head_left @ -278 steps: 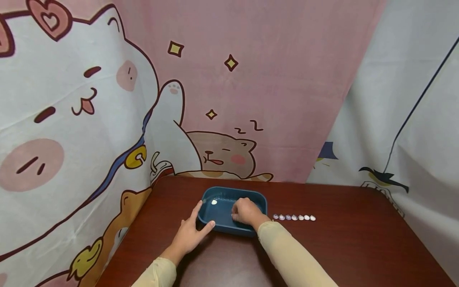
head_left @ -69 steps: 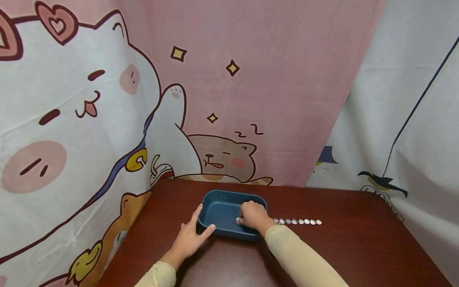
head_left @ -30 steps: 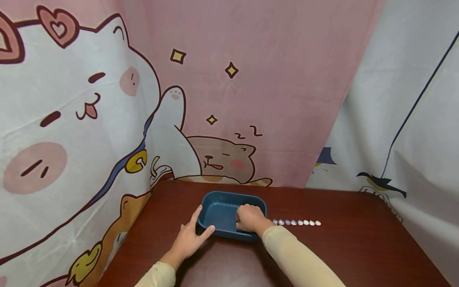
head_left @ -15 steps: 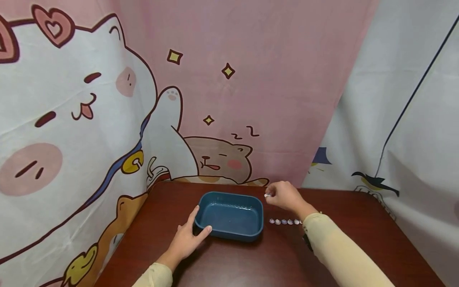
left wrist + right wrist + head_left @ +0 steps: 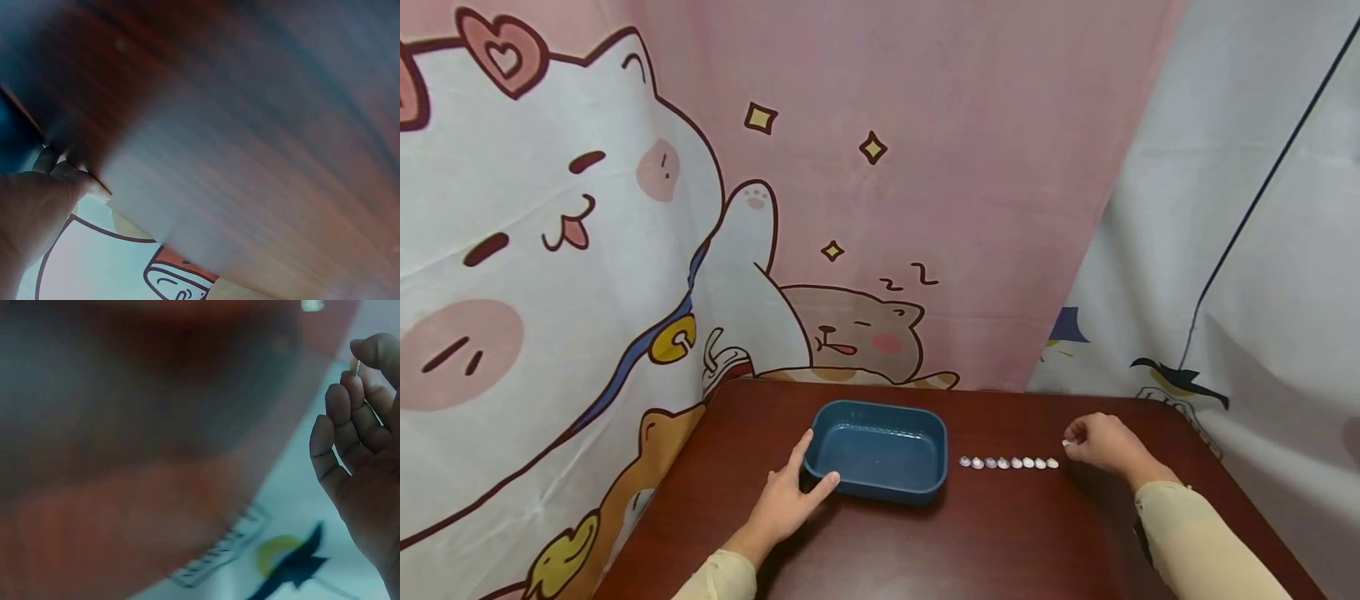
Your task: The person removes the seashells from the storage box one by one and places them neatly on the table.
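Note:
My right hand (image 5: 1101,442) pinches a small white seashell (image 5: 1067,443) between thumb and fingertips, just off the right end of a row of shells. In the right wrist view the shell (image 5: 354,365) shows edge-on at the fingertips, the other fingers loosely bent. Several small shells, purplish to white, form that straight row of seashells (image 5: 1003,463) on the table. To their left stands a blue rectangular tray (image 5: 891,492) with nothing visible inside. My left hand (image 5: 782,502) rests its spread, fairly straight fingers and thumb against the tray's left side.
The dark red-brown wooden table (image 5: 1000,542) runs back to a pink and white cartoon curtain (image 5: 970,208). The curtain also hangs along the left and right sides.
My right hand has come out of the tray, swung over behind the row with the shell, and now sits past the row's right end. The left hand stays at the tray.

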Demonstrator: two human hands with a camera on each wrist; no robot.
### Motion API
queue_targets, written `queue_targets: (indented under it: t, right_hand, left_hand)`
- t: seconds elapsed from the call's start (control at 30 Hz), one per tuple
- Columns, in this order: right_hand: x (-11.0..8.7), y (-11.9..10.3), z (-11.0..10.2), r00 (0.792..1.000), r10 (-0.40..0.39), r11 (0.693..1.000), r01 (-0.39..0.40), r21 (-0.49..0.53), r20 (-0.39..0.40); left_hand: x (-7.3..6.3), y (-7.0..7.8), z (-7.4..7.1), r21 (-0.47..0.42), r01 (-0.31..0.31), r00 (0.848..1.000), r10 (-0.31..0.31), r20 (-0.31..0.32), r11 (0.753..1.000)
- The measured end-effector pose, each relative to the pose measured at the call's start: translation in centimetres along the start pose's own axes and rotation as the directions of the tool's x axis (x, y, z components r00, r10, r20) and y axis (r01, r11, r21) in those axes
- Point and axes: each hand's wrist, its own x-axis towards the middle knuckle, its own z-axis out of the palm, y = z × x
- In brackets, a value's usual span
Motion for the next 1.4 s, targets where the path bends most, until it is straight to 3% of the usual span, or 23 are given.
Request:
queue_targets:
  t: [0.13,0.27,1.07,1.4]
  right_hand:
    - [-1.1,2.2,1.3,0.999,0.034,0.998,-0.035,0.042,0.031]
    - [-1.4,2.9,2.1,0.999,0.023,0.998,-0.024,0.06,0.027]
    - [-0.9,2.8,3.3,0.999,0.009,0.989,-0.017,0.149,0.05]
    - [-0.7,2.7,3.5,0.997,0.044,0.986,-0.055,0.158,0.069]
  left_hand:
    - [0.1,0.1,0.0,0.0,-0.005,1.0,0.005,-0.004,1.0]
    - [0.1,0.1,0.0,-0.003,-0.002,1.0,0.002,-0.007,1.0]
    - [0.3,-0.3,0.2,-0.008,-0.007,1.0,0.007,-0.012,1.0]
    - [0.1,-0.4,0.2,0.004,-0.014,1.0,0.014,-0.014,1.0]
